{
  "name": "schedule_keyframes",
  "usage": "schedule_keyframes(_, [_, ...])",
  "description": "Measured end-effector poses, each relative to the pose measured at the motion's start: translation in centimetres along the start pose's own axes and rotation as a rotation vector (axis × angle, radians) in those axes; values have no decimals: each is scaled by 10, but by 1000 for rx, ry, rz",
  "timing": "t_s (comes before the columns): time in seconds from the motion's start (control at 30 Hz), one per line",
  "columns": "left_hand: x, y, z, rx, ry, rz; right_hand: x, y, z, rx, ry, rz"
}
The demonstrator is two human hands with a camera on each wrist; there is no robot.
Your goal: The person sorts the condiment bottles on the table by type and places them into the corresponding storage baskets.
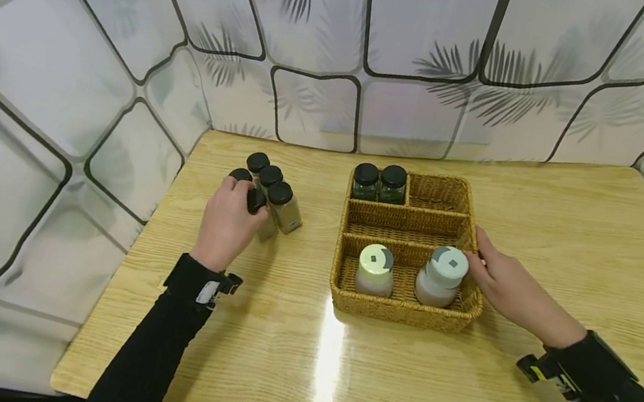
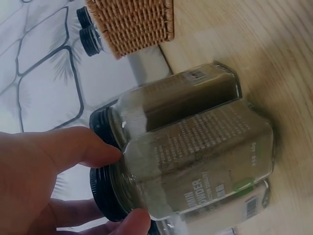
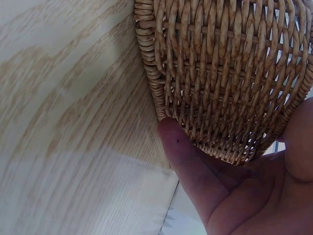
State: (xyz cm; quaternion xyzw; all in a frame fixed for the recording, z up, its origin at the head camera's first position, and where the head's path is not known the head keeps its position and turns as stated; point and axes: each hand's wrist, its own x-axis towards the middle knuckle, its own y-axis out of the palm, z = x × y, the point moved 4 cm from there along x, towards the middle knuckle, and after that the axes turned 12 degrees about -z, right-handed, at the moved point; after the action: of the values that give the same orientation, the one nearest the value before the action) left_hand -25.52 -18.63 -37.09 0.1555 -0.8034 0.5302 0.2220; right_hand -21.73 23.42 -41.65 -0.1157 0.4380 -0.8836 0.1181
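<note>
My left hand (image 1: 229,224) grips a square glass spice jar (image 2: 205,159) near its black lid, thumb on one side and fingers on the other. This jar holds brownish powder and stands among several similar jars (image 1: 285,208) on the table's left part. My right hand (image 1: 504,285) holds the right wall of a wicker basket (image 1: 393,313), and one finger (image 3: 178,147) lies low along the outer weave in the right wrist view. Inside the basket's front compartment are a yellow-lidded jar (image 1: 375,270) and a pale-green-lidded jar (image 1: 441,276).
Two black-lidded jars (image 1: 379,183) stand in the basket's back left compartment. Dividers (image 1: 403,242) split the basket into sections. The wooden table (image 1: 276,352) meets a patterned curtain-like sheet (image 1: 310,110) at the back and left.
</note>
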Motion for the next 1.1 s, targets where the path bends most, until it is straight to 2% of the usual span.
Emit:
schedule_keyframes(0.53, [4, -36, -34, 21, 75, -125, -1, 1, -2, 14, -2, -1])
schedule_keyframes(0.87, [18, -59, -78, -46, 180, -194, -1, 1, -2, 13, -2, -6])
schedule_keyframes(1.1, [28, -66, -112, -108, 226, -153, 0, 1, -2, 3, -8, -12])
